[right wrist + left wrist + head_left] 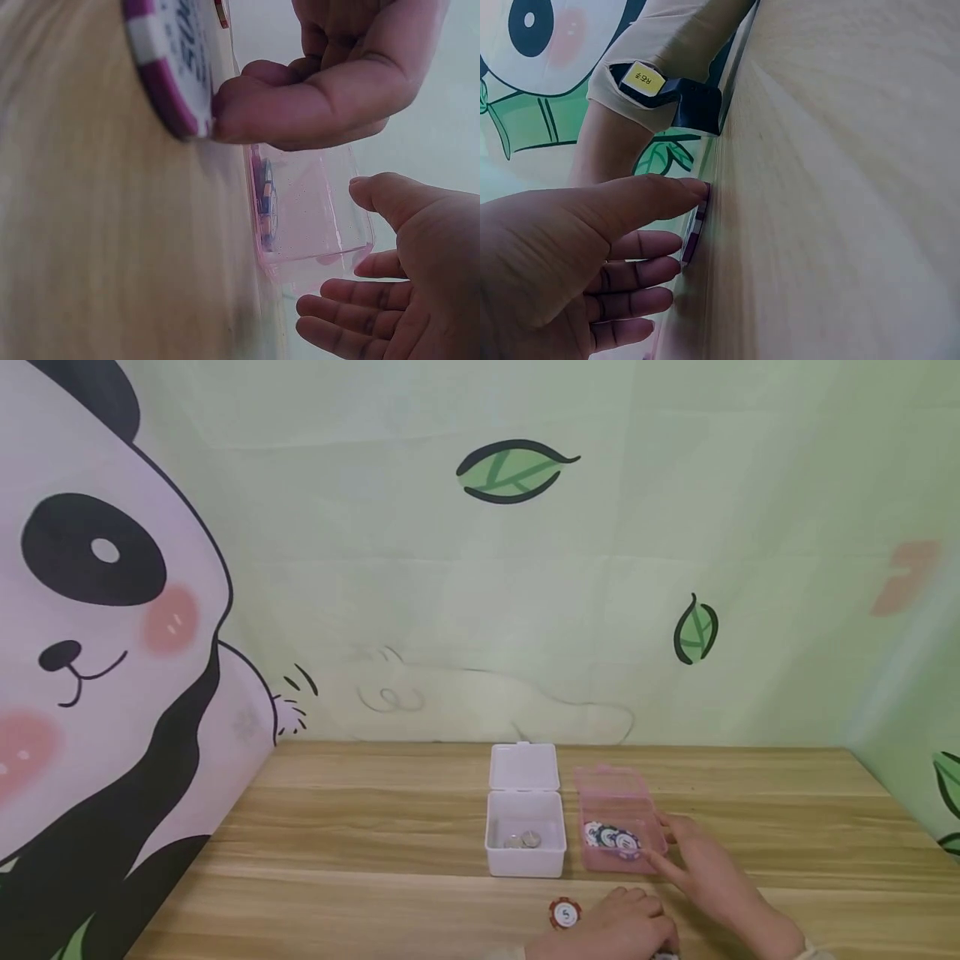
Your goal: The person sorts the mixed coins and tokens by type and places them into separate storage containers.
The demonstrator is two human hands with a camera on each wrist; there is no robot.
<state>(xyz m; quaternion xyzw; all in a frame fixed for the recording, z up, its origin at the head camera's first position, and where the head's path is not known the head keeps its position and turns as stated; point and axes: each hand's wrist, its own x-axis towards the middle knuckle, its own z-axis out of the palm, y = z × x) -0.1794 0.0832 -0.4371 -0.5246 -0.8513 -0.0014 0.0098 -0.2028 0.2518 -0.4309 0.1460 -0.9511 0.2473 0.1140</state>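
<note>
My left hand (622,925) is low over the table's near side, thumb and fingertips at the edges of a purple-and-white poker chip (169,64). In the left wrist view that chip (696,225) shows edge-on, close over the tabletop, between the thumb and the fingers. To the right, my right hand (708,868) rests its extended thumb and fingers against the right side of an open pink see-through box (615,860). Several poker chips (611,837) lie inside the box. A red-and-white poker chip (565,913) lies on the table, left of my left hand.
Left of the pink box stands an open white box (525,862) holding a few silver coins (531,839). Both lids lean back behind their boxes. The wooden table (360,827) ends at a printed cloth backdrop (375,568) with a panda on its left.
</note>
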